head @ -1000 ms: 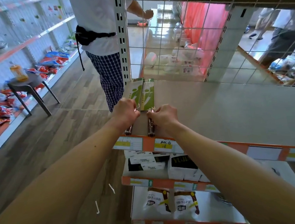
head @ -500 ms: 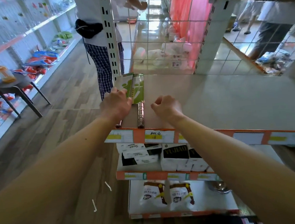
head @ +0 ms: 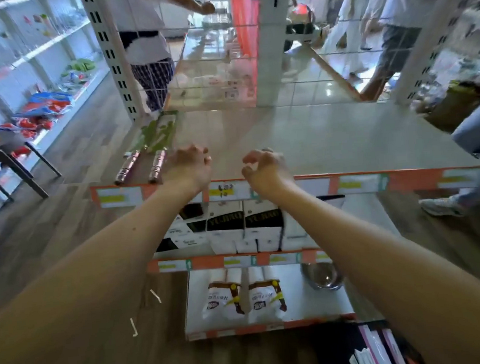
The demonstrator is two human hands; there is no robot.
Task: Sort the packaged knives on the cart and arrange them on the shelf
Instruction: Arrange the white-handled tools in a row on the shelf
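Observation:
Two packaged knives point(head: 149, 148) with shiny metal handles and green-printed card sleeves lie side by side at the left end of the grey shelf point(head: 316, 144), handles toward the front edge. My left hand point(head: 189, 165) hovers just right of them, fingers loosely curled, holding nothing. My right hand point(head: 263, 167) is further right over the shelf's front edge, fingers apart and empty. The picture is blurred by motion.
Orange and white price strips point(head: 359, 184) line the shelf edge. White boxes point(head: 228, 226) fill the shelf below, white bags point(head: 242, 299) and a steel bowl point(head: 322, 278) the lowest one. A wire grid backs the shelf. A stool point(head: 4, 160) stands left; people stand behind and right.
Both hands have let go of the knife handles and moved right along the shelf. The two knives now lie alone at the left end. My view has swung right.

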